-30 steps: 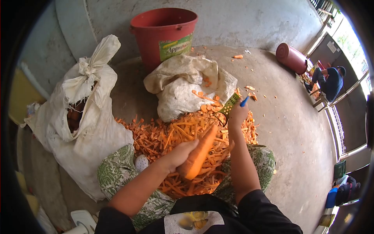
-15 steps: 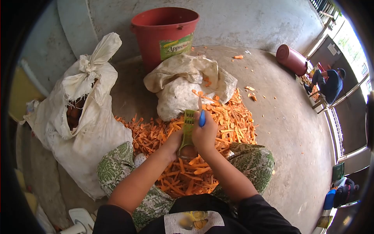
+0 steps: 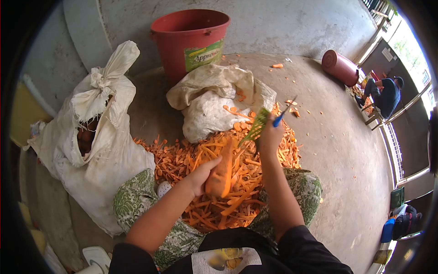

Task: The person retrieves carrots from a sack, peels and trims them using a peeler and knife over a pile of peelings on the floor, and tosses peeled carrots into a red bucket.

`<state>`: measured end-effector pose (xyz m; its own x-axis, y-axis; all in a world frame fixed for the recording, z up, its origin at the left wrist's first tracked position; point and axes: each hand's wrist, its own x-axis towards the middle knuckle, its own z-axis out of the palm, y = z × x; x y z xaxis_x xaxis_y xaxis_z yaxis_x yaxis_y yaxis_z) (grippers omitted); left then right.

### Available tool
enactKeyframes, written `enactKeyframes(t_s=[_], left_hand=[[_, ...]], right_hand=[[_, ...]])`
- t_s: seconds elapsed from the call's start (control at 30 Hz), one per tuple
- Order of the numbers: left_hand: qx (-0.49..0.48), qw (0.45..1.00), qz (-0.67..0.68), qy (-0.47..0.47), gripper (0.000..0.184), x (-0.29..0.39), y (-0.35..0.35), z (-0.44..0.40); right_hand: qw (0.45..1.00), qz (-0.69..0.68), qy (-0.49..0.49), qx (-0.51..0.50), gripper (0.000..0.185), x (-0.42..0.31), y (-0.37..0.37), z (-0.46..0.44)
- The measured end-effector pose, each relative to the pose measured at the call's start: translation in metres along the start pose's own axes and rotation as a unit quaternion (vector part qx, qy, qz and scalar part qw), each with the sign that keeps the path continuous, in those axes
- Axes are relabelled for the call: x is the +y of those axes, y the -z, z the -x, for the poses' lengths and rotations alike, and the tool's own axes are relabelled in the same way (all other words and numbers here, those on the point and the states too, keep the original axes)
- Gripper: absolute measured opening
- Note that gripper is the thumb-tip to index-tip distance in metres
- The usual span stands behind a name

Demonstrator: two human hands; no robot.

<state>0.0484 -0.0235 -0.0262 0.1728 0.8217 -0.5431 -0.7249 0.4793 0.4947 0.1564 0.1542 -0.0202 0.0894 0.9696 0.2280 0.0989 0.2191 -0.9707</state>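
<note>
My left hand (image 3: 204, 176) is closed around the lower part of a thick, partly peeled carrot (image 3: 220, 177), its narrow end pointing away from me. To its right and a little higher, my right hand (image 3: 271, 138) grips a green slotted peeler (image 3: 256, 124) together with a small blue-handled knife (image 3: 278, 120), whose blade points up and right. The peeler is apart from the carrot. Beneath both hands spreads a large heap of orange carrot peelings (image 3: 242, 201), lying between my legs.
A white sack (image 3: 105, 182), torn open with dark contents, stands at left. Behind the heap lie a crumpled white sack (image 3: 200, 116) and a red bucket (image 3: 169, 50). Another red container (image 3: 340, 68) lies tipped over at right, near a seated person (image 3: 388, 98). Carrot scraps dot the floor.
My hands have moved apart. The right went up and right with the peeler and knife, which now tilt rightward. The carrot in my left hand now shows plainly.
</note>
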Motion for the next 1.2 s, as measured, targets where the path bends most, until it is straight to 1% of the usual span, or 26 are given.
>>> enactKeyframes(t_s=[0.03,0.07,0.1,0.13,0.17,0.23,0.27,0.33,0.47,0.53,0.57,0.63,0.67,0.7,0.77,0.8,0.83,0.87,0.9,0.93,0.97,1.03,1.07,1.1,1.17,1.2], left_hand=[[0.000,1.000,0.001,0.000,0.040,0.000,0.006,-0.007],[0.001,0.999,0.042,-0.012,0.039,0.000,0.012,-0.016],[0.002,0.996,0.082,-0.024,0.038,0.001,0.016,-0.020],[0.011,0.995,0.095,-0.035,0.038,0.004,0.014,-0.019],[0.010,0.995,0.095,-0.034,0.038,0.006,0.010,-0.017],[0.004,0.994,0.098,-0.057,0.038,0.007,0.001,-0.013],[0.004,0.993,0.099,-0.058,0.038,0.006,0.000,-0.013],[0.017,0.994,0.065,-0.088,0.037,0.004,0.000,-0.011],[0.011,0.995,0.030,-0.098,0.036,0.003,0.005,-0.015],[0.003,0.995,-0.043,-0.093,0.037,0.007,0.004,-0.011],[0.004,0.995,-0.042,-0.094,0.037,0.006,-0.002,-0.008],[0.111,0.978,-0.178,-0.013,0.040,-0.001,-0.020,0.004],[0.059,0.992,-0.109,0.008,0.041,-0.016,-0.010,-0.004],[0.059,0.992,-0.109,0.008,0.041,-0.014,-0.012,-0.002],[-0.006,0.989,-0.145,0.001,0.042,-0.011,-0.018,0.006],[-0.006,0.988,-0.157,-0.010,0.042,-0.008,-0.017,0.006],[-0.007,0.987,-0.159,-0.010,0.042,-0.004,-0.013,0.006],[-0.028,0.994,-0.108,-0.006,0.043,0.000,-0.008,0.005],[-0.047,0.997,-0.056,-0.001,0.043,0.002,-0.004,0.003],[-0.012,1.000,-0.026,0.007,0.043,0.004,0.001,0.000],[-0.012,1.000,-0.026,0.007,0.043,0.005,0.004,-0.005],[0.023,0.999,-0.007,-0.035,0.041,0.006,0.010,-0.017],[0.000,0.999,0.021,-0.041,0.038,0.006,0.016,-0.025],[-0.002,0.999,0.022,-0.041,0.038,0.009,0.011,-0.021],[-0.058,0.996,0.041,-0.061,0.033,0.014,-0.002,-0.010],[-0.057,0.996,0.042,-0.063,0.033,0.011,0.000,-0.011]], right_hand=[[0.997,0.006,-0.056,-0.057,0.029,-0.032,-0.001,0.026],[0.996,0.038,-0.004,-0.086,0.029,-0.032,-0.006,0.040],[0.989,0.052,-0.019,-0.136,0.028,-0.035,-0.008,0.055],[0.988,0.017,-0.007,-0.152,0.028,-0.046,-0.011,0.072],[0.987,0.016,0.043,-0.154,0.026,-0.042,-0.014,0.082],[0.979,0.098,0.057,-0.168,0.021,-0.048,-0.012,0.094],[0.979,0.098,0.057,-0.169,0.021,-0.047,-0.013,0.094],[0.976,0.137,0.070,-0.151,0.015,-0.046,-0.014,0.094],[0.972,0.166,0.045,-0.161,0.013,-0.048,-0.015,0.087],[0.967,0.178,0.050,-0.174,0.014,-0.046,-0.016,0.085],[0.967,0.178,0.050,-0.175,0.014,-0.039,-0.018,0.077],[0.974,0.198,0.085,-0.069,0.018,-0.011,-0.023,0.043],[0.975,0.211,0.063,-0.041,0.021,0.006,-0.021,0.021],[0.973,0.225,0.041,-0.015,0.023,0.019,-0.015,0.000],[0.961,0.258,0.073,0.068,0.027,0.026,-0.002,-0.024],[0.961,0.257,0.071,0.069,0.027,0.027,0.001,-0.028],[0.981,0.180,0.027,0.070,0.029,0.026,0.004,-0.032],[0.992,0.102,-0.016,0.070,0.030,0.026,0.005,-0.033],[0.992,0.103,-0.016,0.070,0.030,0.017,0.005,-0.026],[0.997,0.060,-0.048,0.025,0.032,0.001,0.002,-0.010],[0.996,0.017,-0.080,-0.020,0.034,-0.014,-0.002,0.008],[0.995,0.018,-0.023,-0.097,0.032,-0.029,-0.011,0.047],[0.992,0.032,0.005,-0.122,0.031,-0.040,-0.014,0.066],[0.988,0.046,0.033,-0.146,0.030,-0.047,-0.015,0.079],[0.985,0.066,0.048,-0.153,0.027,-0.048,-0.015,0.091],[0.982,0.085,0.060,-0.161,0.025,-0.048,-0.015,0.094]])
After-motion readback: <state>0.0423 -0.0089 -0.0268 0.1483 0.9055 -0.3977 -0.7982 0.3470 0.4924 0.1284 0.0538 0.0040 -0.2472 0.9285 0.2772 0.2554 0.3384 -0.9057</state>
